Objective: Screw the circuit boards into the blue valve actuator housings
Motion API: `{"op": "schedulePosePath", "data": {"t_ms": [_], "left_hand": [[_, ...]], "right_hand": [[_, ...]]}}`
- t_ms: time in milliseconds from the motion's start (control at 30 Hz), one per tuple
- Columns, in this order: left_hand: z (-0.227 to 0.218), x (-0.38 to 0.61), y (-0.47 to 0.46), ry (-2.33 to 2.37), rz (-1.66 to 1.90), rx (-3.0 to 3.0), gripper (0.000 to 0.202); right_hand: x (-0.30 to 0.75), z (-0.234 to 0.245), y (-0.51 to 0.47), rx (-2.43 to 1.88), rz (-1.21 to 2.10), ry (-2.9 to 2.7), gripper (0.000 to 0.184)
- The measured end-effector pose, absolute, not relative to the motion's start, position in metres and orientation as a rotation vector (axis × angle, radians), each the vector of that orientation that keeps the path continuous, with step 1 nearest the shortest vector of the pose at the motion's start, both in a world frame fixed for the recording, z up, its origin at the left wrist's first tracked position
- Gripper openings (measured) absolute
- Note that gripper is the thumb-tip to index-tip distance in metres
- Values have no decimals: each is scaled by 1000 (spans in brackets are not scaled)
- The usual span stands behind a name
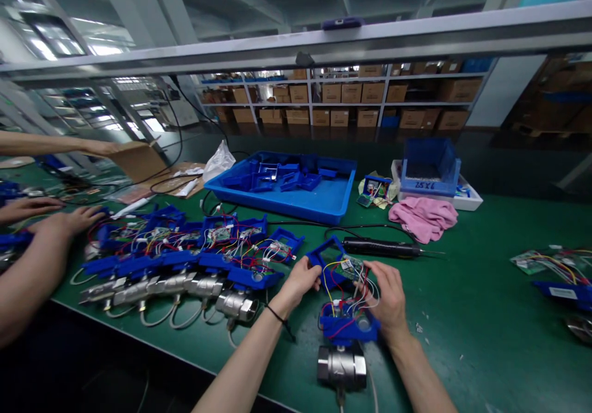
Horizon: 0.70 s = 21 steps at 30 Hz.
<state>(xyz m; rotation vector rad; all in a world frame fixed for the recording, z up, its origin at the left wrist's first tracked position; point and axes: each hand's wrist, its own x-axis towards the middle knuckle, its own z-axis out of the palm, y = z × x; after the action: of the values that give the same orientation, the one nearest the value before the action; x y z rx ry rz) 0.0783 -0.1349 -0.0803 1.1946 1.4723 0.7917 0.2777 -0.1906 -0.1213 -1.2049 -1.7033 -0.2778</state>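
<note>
The left hand (305,277) is gripping a blue frame (328,276); the right hand (388,293) is curling against wires (364,299), its grip unclear. From the frame, a metal valve (341,367) is sitting at six o'clock, a black screwdriver (382,248) lying at two.

White glare comes from the windows (104,50) at upper left, while the ceiling (296,0) is dim. The metal valve (341,367) shines; wide-angle distortion stretches the softly blurred edges.
</note>
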Motion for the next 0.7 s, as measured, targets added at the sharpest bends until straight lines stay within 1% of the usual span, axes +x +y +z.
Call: {"op": "schedulePosePath", "data": {"t_ms": [267,433,567,700], "left_hand": [[-77,92,-156,1117,960,812,15],[-83,92,-166,996,982,720,36],[-89,89,-170,921,949,702,43],[-92,89,-169,869,934,704,53]], "right_hand": [[278,-115,-192,-1201,-226,-1742,41],[278,-108,-192,-1250,-177,-1763,41],[277,-102,-191,-1284,-114,-1811,39],[277,-97,-189,-1283,-63,-1885,40]]}}
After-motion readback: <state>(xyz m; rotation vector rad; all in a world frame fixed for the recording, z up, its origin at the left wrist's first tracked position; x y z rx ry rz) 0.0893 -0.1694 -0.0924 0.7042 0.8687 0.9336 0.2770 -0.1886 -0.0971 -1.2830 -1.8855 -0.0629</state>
